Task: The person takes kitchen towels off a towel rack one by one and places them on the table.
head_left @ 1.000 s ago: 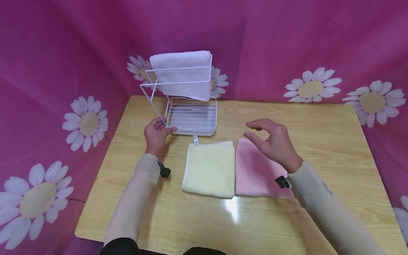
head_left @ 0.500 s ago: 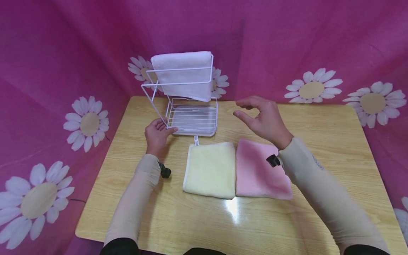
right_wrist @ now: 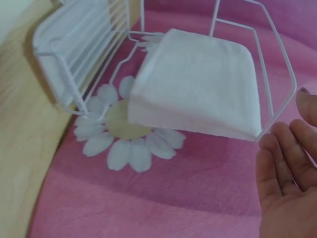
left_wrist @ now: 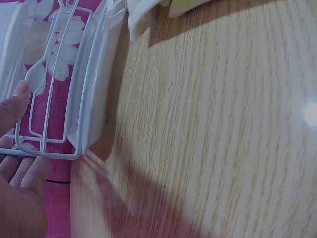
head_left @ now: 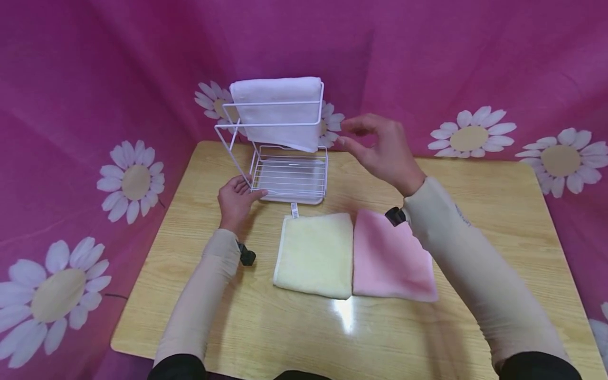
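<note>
Magenta cloth printed with white daisies [head_left: 467,133] hangs behind and beside a table [head_left: 475,211] of pale wood grain with a glossy top and rounded corners. Near the far edge stands a white wire rack [head_left: 290,174], made of thin bent rods with a flat slatted tray at its base. Over its top bars hangs a white towel [head_left: 277,111], soft and folded. The left hand [head_left: 236,200] rests at the rack's front left corner, its fingers nearly straight against the wire. The right hand [head_left: 380,150] hovers just beside the towel's right side, fingers loosely bent, holding nothing. Toward the near edge lie two fluffy square cloths side by side, touching: a yellow cloth [head_left: 314,254] and a pink cloth [head_left: 389,261].
</note>
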Demonstrator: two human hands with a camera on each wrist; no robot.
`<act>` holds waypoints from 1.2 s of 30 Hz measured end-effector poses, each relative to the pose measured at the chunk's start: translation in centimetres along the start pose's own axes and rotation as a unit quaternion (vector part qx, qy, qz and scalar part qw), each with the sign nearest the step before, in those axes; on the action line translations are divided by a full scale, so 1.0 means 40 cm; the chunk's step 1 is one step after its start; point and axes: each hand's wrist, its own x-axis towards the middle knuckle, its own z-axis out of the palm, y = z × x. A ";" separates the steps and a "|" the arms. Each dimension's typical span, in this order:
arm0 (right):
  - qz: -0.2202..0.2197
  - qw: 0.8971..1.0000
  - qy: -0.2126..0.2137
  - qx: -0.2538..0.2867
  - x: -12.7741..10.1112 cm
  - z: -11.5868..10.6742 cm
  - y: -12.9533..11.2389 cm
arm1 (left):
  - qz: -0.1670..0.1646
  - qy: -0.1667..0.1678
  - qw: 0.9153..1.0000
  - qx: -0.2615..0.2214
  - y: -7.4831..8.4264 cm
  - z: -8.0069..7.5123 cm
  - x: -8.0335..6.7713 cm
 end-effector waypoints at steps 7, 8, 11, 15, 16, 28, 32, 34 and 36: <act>0.017 1.000 0.001 0.017 0.080 0.010 -0.024 | -0.009 0.004 1.000 -0.005 -0.001 -0.006 0.000; 0.021 1.000 -0.002 0.016 0.090 0.011 -0.028 | -0.012 0.004 1.000 -0.004 -0.001 -0.006 0.000; 0.029 0.999 -0.013 0.009 0.122 0.018 -0.039 | -0.018 0.003 1.000 0.000 0.001 -0.009 -0.002; 0.035 0.999 -0.028 0.000 0.154 0.029 -0.049 | -0.014 0.002 1.000 0.001 0.004 -0.010 -0.004; 0.039 0.999 -0.032 -0.003 0.161 0.032 -0.051 | -0.011 0.002 1.000 0.000 0.003 -0.009 -0.003; 0.079 0.993 -0.068 -0.058 0.262 0.059 -0.072 | 0.002 0.000 1.000 -0.011 -0.006 -0.003 0.008; 0.067 0.992 -0.073 -0.076 0.291 0.073 -0.079 | -0.004 0.000 1.000 -0.008 -0.006 -0.005 0.010; 0.068 0.991 -0.080 -0.086 0.305 0.080 -0.083 | -0.004 0.001 1.000 -0.008 -0.005 -0.006 0.009; 0.076 0.988 -0.090 -0.097 0.318 0.087 -0.088 | -0.001 0.003 1.000 -0.009 -0.004 -0.006 0.008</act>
